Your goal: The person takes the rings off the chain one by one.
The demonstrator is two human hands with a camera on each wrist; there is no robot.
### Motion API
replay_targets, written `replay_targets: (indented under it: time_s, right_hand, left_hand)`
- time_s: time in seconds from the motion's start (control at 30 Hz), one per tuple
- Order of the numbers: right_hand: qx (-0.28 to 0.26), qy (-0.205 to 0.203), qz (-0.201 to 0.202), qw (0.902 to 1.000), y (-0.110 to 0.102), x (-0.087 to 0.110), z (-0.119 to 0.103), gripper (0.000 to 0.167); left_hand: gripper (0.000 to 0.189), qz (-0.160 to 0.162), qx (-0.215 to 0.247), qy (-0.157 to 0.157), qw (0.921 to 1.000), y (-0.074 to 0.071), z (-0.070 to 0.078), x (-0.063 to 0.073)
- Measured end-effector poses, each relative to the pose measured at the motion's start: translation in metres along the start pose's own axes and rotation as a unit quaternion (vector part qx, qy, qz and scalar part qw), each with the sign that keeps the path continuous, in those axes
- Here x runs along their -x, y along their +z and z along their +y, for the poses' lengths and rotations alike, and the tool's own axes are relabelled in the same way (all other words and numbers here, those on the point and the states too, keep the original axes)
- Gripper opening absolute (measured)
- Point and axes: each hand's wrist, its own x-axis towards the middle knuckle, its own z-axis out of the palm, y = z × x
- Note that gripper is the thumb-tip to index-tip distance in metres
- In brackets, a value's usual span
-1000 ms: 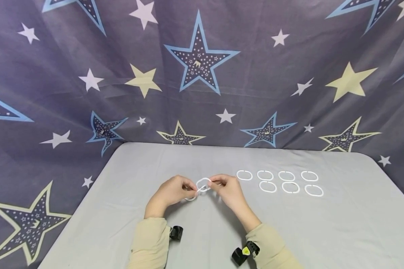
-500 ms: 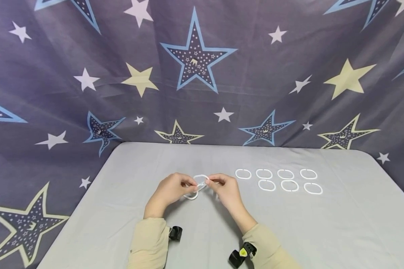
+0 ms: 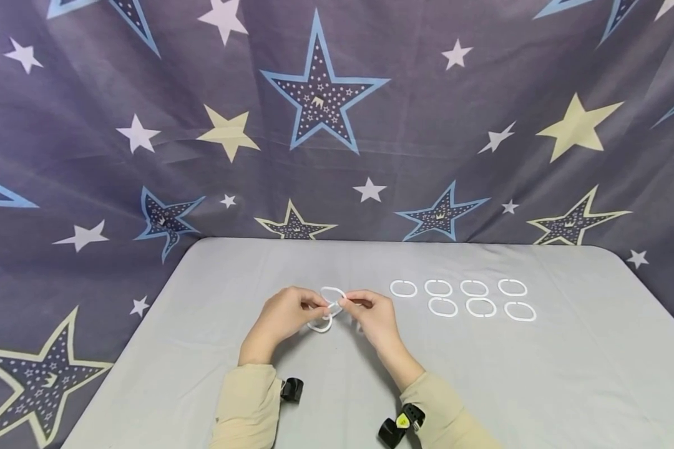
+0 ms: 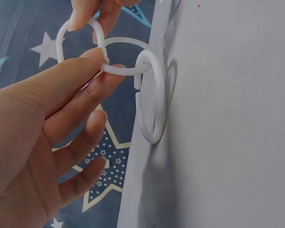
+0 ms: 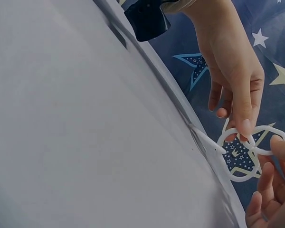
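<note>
My left hand (image 3: 283, 318) pinches a white split oval ring (image 4: 126, 41) between thumb and index finger. A second white split oval ring (image 4: 157, 109) hangs from it, looped through, its gap facing the fingers in the left wrist view. Opposite, my right hand (image 3: 377, 318) pinches a third such ring (image 4: 60, 40) by thumb and fingertips. This ring meets the left hand's ring right at the left fingertips; whether it is hooked through cannot be told, as the fingers cover the spot. The right wrist view shows both hands (image 5: 237, 85) close together over the rings.
Several more white split oval rings (image 3: 442, 307) lie in two rows on the grey cloth-covered table (image 3: 567, 368), right of my hands. Behind the table hangs a dark star-patterned curtain (image 3: 415, 137). Black wrist cameras (image 3: 292, 390) sit on both sleeves.
My right hand has drawn slightly left toward the left hand, bringing its ring closer to the left one. More of the hanging ring shows below the left fingertips. The head view has shifted a little.
</note>
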Motion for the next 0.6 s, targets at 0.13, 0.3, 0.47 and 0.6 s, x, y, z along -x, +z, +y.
replay_targets:
  time_s: [0.13,0.3,0.47,0.6]
  right_hand:
    - [-0.003,-0.009,0.005,0.9999,-0.001,-0.001,0.001,0.019]
    - [-0.006,-0.015,0.004,0.9999,-0.003,-0.003,0.000,0.021]
    - [0.015,-0.029,-0.002,0.9995,-0.012,-0.008,-0.002,0.020]
    - [0.037,-0.036,-0.008,0.9986,-0.023,-0.015,-0.006,0.020]
  left_hand:
    - [0.008,-0.007,0.000,0.005,1.0000,0.002,0.000,-0.001]
    - [0.010,-0.009,-0.008,0.011,0.9999,0.004,-0.001,-0.002]
    - [0.007,-0.013,-0.011,0.003,0.9998,0.004,-0.001,-0.002]
    - [0.008,-0.017,-0.010,0.000,0.9998,0.004,-0.002,-0.001]
